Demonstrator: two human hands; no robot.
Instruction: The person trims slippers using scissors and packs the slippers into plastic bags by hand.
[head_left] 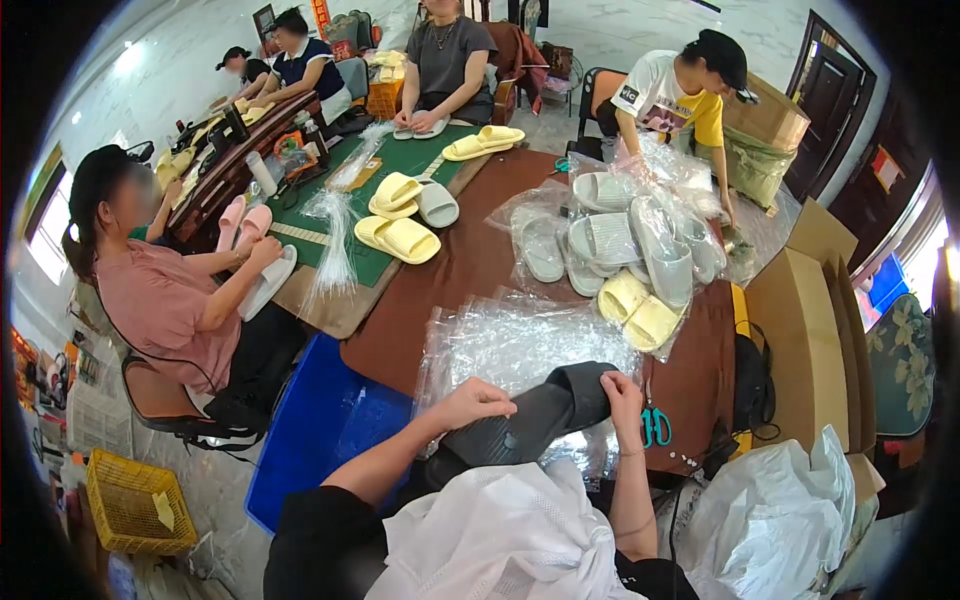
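Note:
My left hand (476,401) rests flat on the heel end of a pair of dark grey slippers (535,420) held in front of me. My right hand (622,392) grips the toe end of the same pair. The slippers lie over a stack of clear plastic bags (510,340) on the brown table (470,270). A white mesh cloth (500,540) covers my lap below them.
Bagged grey and yellow slippers (620,255) are piled mid-table, and teal scissors (655,425) lie at my right. Loose yellow slippers (400,238) sit on a green mat. A blue crate (320,430) stands at my left, cardboard boxes (810,340) at my right. Several people sit around the tables.

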